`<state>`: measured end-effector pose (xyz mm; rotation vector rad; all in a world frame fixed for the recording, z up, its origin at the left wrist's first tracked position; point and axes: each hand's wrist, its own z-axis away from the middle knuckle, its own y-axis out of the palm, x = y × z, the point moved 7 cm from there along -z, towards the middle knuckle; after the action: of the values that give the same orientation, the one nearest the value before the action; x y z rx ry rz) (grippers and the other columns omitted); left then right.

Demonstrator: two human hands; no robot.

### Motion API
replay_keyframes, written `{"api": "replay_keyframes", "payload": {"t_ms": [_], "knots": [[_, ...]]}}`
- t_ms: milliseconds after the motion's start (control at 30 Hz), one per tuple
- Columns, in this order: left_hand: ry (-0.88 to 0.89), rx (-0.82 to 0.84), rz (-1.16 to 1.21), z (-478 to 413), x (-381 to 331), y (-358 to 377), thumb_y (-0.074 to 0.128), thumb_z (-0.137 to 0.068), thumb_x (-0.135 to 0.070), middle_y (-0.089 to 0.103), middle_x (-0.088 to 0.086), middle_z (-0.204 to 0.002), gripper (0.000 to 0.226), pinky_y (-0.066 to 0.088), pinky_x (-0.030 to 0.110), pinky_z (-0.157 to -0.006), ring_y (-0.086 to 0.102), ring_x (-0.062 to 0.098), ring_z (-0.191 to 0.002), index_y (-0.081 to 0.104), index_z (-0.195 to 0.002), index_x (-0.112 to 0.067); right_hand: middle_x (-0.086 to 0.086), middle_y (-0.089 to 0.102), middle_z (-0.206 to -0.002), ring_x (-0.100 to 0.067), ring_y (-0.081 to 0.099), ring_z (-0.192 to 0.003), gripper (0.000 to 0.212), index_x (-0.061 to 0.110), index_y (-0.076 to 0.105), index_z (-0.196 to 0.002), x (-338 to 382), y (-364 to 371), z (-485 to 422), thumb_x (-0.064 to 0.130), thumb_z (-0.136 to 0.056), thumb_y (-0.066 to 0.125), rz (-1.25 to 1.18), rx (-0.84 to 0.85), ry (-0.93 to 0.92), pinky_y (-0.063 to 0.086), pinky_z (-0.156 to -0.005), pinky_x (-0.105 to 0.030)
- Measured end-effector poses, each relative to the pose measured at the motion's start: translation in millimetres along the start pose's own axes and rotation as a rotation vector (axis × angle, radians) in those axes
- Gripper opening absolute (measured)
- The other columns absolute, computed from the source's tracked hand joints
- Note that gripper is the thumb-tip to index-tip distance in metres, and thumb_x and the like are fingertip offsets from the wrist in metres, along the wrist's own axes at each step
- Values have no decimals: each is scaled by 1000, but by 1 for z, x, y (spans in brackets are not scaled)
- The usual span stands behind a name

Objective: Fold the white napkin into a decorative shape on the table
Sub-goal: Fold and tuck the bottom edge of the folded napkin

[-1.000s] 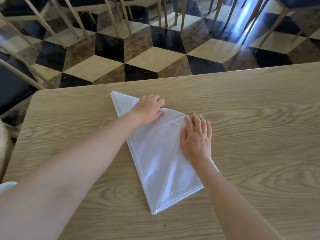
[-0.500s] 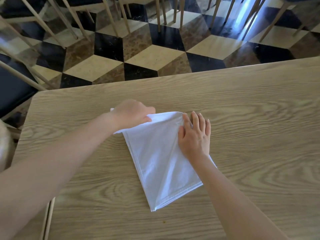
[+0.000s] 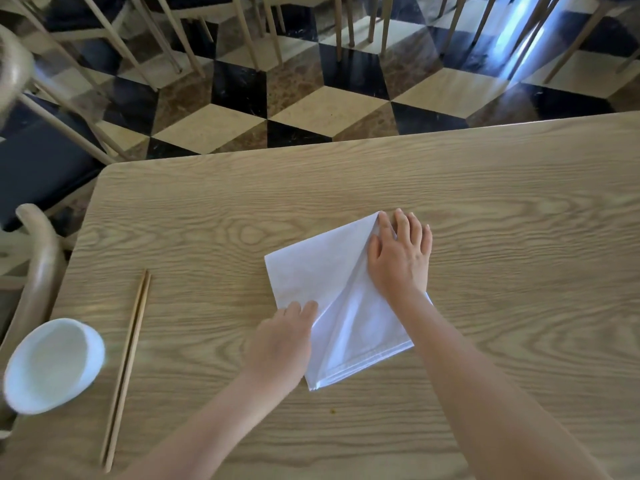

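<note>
My wooden table [image 3: 485, 188], checkered floor [image 3: 329, 109] of black, cream and brown beyond me, pale chairs [image 3: 38, 271] around, daylight glare far right.

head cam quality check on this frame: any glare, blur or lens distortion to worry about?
Head view: bluish glare streak on the glossy floor top right; wide-angle bending curves the table far edge; white bowl and chair at the left border are soft and smeared; napkin, left hand and right hand are evenly lit and sharp enough, with soft shadows only.
</note>
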<state>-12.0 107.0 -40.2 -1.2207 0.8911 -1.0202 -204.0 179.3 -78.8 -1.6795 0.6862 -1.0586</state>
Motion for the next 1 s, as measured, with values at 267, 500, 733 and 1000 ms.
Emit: {"api": "replay_keyframes", "payload": {"t_ms": [267, 500, 733, 1000], "knots": [[-118, -141, 422, 48, 10, 8, 63, -59, 11, 55, 3, -86, 46, 37, 25, -43, 47, 16, -64, 48, -91, -18, -11, 37, -145, -29, 25, -137, 45, 18, 42, -137, -2, -1, -1, 29, -94, 39, -9, 25, -13, 12, -115, -48], [-114, -233, 544, 67, 0, 11, 60, -69, 16, 59, 3, -88, 38, 37, 17, -68, 47, 9, -82, 53, -89, -16, -10, 37, -145, -27, 23, -137, 45, 19, 42, -138, -3, -5, -1, 28, -94, 41, -67, 24, -21, 9, -116, -46], [-179, -319, 661, 77, 1, 11, 56, -78, 9, 62, -1, -89, 25, 41, 16, -66, 53, 8, -79, 60, -90, -13, -5, 30, -148, -23, 16, -139, 45, 23, 38, -140, -7, -6, -5, 27, -95, 38, -131, 98, 2, 2, -117, -41], [-264, -324, 800, 80, 5, 16, 56, -79, 11, 64, -7, -86, 29, 46, 19, -68, 58, 5, -75, 62, -91, -15, -14, 35, -148, -28, 28, -138, 47, 6, 40, -137, 25, -31, 68, 24, -93, 43, -75, 95, -324, 10, -114, -44]]}}
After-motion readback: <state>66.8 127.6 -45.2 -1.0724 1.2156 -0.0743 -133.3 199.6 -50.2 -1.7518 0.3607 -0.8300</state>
